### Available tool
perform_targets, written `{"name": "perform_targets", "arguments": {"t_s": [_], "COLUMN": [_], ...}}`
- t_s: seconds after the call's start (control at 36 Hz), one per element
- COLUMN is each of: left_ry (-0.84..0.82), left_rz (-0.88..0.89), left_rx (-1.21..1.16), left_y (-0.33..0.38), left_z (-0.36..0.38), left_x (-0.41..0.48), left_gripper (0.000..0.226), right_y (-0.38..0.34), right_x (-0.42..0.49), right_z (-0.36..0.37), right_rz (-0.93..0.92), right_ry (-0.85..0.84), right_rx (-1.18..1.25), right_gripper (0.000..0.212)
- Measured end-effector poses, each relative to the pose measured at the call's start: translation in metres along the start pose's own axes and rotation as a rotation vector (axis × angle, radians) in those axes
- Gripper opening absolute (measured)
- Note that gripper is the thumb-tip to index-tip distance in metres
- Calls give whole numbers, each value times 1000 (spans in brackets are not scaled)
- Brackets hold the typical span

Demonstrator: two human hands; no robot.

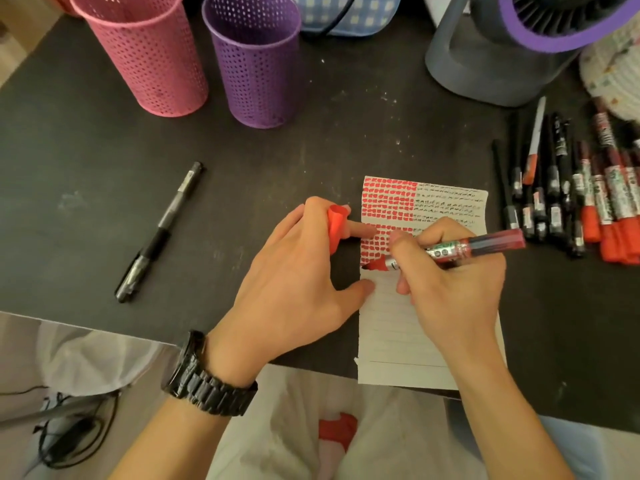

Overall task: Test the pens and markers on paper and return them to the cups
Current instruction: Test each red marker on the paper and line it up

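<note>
- Dark table [86,150] carries pink cup [145,53] and purple cup [256,60], upright at its far side.
- Lined paper [398,341] lies at the near edge, beneath both hands.
- Right hand [450,289] grips red marker [478,245], tip on the paper's left edge.
- Left hand [294,282] pinches red cap [336,230] between two fingers, thumb pressing paper.

A matte black tabletop [86,161], flecked with pale specks, lies under dim, warm light. At its far right corner stands a grey plastic fan with a purple ring [478,64]; blue-and-white checked fabric [374,12] sits at the far edge.
</note>
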State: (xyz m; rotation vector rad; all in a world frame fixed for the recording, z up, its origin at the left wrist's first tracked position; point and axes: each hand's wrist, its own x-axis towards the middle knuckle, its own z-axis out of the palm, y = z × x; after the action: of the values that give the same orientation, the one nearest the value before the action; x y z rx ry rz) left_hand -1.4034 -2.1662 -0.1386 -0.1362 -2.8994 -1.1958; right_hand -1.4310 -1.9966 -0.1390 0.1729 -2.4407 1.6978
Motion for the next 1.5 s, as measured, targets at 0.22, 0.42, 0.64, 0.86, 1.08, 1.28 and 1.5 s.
{"name": "perform_targets", "arguments": {"t_s": [0.22, 0.42, 0.64, 0.86, 1.08, 1.28, 1.5], "left_ry": [-14, 13, -4, -5, -21, -46, -62], "left_rz": [-3, -7, -15, -12, -29, 1, -10], "left_rx": [-8, -1, 3, 18, 23, 22, -10], "left_y": [0, 3, 2, 2, -4, -4, -3], "left_z": [-1, 0, 0, 0, 4, 3, 2], "left_x": [0, 0, 0, 0, -1, 1, -2], "left_gripper": [60, 68, 63, 65, 61, 61, 53], "right_y": [0, -1, -2, -2, 3, -8, -18], "right_x": [-1, -1, 0, 0, 0, 8, 4], "right_z": [2, 2, 2, 2, 3, -7, -50], "right_rz": [17, 19, 14, 11, 0, 236, 469], "right_ry": [-3, -3, 4, 6, 24, 132, 152], "right_rx": [-13, -30, -15, -16, -22, 322, 714], "right_gripper": [29, 26, 28, 35, 30, 36, 26]}}
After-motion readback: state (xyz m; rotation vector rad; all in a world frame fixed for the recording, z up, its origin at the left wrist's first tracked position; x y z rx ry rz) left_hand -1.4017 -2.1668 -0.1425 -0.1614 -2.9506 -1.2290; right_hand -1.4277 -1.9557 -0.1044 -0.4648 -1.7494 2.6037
